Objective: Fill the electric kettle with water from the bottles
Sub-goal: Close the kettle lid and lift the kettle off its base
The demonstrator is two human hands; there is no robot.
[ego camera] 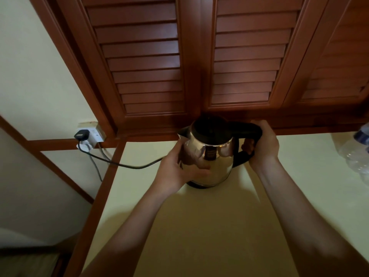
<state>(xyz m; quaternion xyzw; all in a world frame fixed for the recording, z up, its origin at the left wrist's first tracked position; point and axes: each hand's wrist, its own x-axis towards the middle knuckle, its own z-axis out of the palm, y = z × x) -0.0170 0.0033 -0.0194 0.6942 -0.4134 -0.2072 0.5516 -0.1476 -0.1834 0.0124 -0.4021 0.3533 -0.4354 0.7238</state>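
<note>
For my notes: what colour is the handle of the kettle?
The handle is black, against the shiny steel kettle body; the head view shows it.

Dimly lit throughout, with warm yellow-brown cast. Lit apparently from behind and above: threw broad soft-edged shadow across counter [199, 226] between forearms [127, 222], darkest beneath kettle [209, 158]. Picked up small bright glints and mirrored reflections on kettle steel. Fell to near black in lower left corner. Bowed straight lines strongly toward edges; fanned shutters [139, 62] outward. Smeared bottle [357, 152] at right edge into pale blur. Softened forearms near bottom edge; rendered centre sharpest.
</note>
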